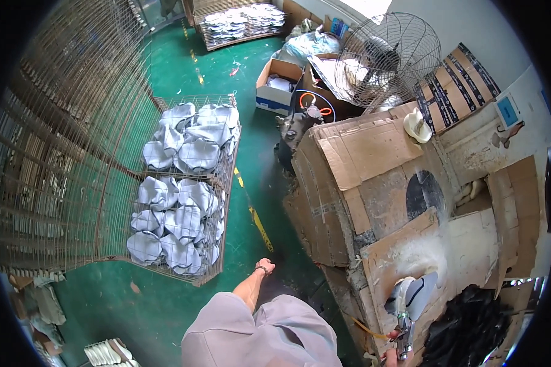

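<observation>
My right hand [390, 356], at the lower right, is wrapped around a metal spray gun [404, 335]. A yellow hose [367, 327] runs toward the gun. Just past the nozzle lies a grey-and-white piece with a dark edge [422, 295], on the cardboard-covered bench [379, 238]; whether the gun touches it I cannot tell. Whitish residue or mist spreads over the cardboard beyond. My left hand [265, 266], a band at its wrist, reaches past my knee over the floor. Its fingers are curled in, with nothing visible in them.
A wire rack cart [223, 244] on the left holds many grey pieces. Tall stacked wire racks [73, 153] stand beside it. A black heap [468, 327] lies right of the gun. A caged fan [389, 58], an open carton [280, 85] and another loaded rack [245, 40] stand farther off.
</observation>
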Motion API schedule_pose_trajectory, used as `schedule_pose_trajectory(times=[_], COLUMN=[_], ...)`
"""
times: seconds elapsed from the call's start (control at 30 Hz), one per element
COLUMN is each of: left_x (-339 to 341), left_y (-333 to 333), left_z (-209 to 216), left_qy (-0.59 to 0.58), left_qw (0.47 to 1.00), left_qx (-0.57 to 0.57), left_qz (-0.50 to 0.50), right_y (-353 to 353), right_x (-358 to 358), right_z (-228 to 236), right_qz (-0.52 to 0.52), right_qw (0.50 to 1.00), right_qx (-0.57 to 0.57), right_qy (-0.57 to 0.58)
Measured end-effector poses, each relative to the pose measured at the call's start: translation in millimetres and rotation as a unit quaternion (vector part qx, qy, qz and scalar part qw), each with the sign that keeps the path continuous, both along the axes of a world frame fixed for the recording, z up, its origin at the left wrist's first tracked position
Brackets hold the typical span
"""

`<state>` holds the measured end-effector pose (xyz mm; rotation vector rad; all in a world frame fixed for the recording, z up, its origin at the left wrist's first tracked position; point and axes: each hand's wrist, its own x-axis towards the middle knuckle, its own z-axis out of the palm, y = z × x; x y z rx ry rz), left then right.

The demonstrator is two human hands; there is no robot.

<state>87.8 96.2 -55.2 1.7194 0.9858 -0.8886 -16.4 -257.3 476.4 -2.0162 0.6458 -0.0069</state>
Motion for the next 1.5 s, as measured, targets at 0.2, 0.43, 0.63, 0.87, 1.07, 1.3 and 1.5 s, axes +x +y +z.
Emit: schedule_pose_trajectory(times=[0.2,0.43,0.63,0.87,1.07,1.3,1.5], left_x=[5,14,-1,-28,-61,-45,-11], left_y=[23,31,7,-21,-29,-64,-86], left_z=[-3,12,-16,-6,-14,9,14], left_qy=[0.011,0.007,-0.038,-0.015,0.106,0.033,-0.005], left_qw=[1.0,0.999,0.989,0.987,0.976,0.992,0.99], left_qx=[-0.005,-0.018,-0.123,-0.159,-0.189,-0.095,-0.131], left_qz=[-0.001,0.04,0.076,0.025,0.005,-0.069,-0.058], right_y=[40,10,-10,-85,-135,-160,-163], right_x=[28,-2,-26,-76,-144,-170,-182], right_z=[14,9,11,16,33,35,61], right_qz=[-0.01,0.048,-0.001,-0.107,-0.191,-0.254,-0.15], right_qw=[1.0,0.998,0.998,0.989,0.974,0.953,0.977], right_qx=[0.025,0.028,0.007,0.012,-0.056,-0.113,-0.147], right_qy=[-0.014,0.008,-0.069,-0.103,-0.107,-0.122,-0.037])
